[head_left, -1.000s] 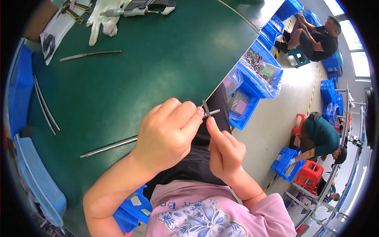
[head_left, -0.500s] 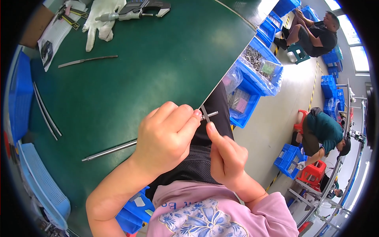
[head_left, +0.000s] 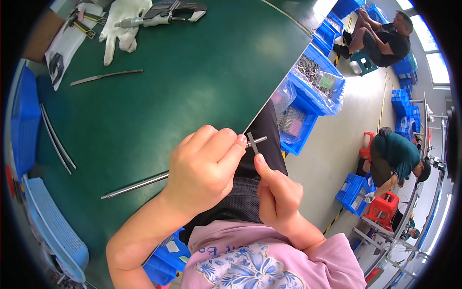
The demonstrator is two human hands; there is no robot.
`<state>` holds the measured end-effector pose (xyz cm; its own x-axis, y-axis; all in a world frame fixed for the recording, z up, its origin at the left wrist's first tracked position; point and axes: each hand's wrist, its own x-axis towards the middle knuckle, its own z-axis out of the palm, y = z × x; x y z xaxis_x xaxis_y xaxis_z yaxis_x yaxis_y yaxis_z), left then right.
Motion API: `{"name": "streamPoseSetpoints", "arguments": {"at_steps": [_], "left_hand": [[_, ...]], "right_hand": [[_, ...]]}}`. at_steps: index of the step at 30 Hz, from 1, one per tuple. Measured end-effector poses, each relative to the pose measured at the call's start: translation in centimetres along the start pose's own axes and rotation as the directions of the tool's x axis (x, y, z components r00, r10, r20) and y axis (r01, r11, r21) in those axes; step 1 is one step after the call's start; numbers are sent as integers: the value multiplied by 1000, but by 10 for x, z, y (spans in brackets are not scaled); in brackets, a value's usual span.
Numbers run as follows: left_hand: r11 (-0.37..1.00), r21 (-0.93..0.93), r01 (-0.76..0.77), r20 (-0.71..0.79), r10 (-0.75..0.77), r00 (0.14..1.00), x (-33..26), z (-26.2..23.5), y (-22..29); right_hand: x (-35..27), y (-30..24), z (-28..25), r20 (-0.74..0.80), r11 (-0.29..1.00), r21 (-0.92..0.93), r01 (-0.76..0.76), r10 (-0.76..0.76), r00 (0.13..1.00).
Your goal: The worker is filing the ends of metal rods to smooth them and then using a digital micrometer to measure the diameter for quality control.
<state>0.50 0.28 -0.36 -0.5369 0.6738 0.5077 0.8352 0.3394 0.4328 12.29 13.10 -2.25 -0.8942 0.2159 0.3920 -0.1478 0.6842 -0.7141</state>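
My left hand (head_left: 204,171) is wrapped round a long, thin steel rod (head_left: 137,186). One end of the rod lies over the green table, and its stepped other end sticks out past my fingers beyond the table edge. My right hand (head_left: 279,195) pinches a flat grey metal strip (head_left: 253,142), which looks like a small file, between thumb and fingers. The strip crosses the rod near its tip and appears to touch it. How my right fingers sit under the strip is hidden.
On the green table (head_left: 159,106) lie a micrometer (head_left: 163,13), a white glove (head_left: 120,33), a slim file-like tool (head_left: 107,77) and two thin rods (head_left: 57,137). Blue bins (head_left: 298,125) stand right of the table edge. Two people sit or bend farther right.
My right hand and the strip have shifted slightly down toward me across the rod. The left hand and the rod have barely moved.
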Motion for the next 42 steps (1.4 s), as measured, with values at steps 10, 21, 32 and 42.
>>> {"name": "streamPoseSetpoints", "arguments": {"at_steps": [10, 21, 32, 42], "left_hand": [[999, -34, -9, -43, 8, 999, 2, 1, 0], [1000, 1, 6, 33, -6, 999, 1, -2, 0], [1000, -20, 5, 26, -5, 1000, 0, -3, 0], [1000, -24, 2, 21, -1, 1000, 1, -3, 0]], "right_hand": [[13, -2, 6, -42, 1000, 22, 15, -14, 999], [-3, -4, -3, -3, 999, -35, -23, 23, 1000], [6, -6, -4, 29, 999, -51, 16, -15, 999], [2, -1, -1, -7, 1000, -20, 13, -13, 1000]]}}
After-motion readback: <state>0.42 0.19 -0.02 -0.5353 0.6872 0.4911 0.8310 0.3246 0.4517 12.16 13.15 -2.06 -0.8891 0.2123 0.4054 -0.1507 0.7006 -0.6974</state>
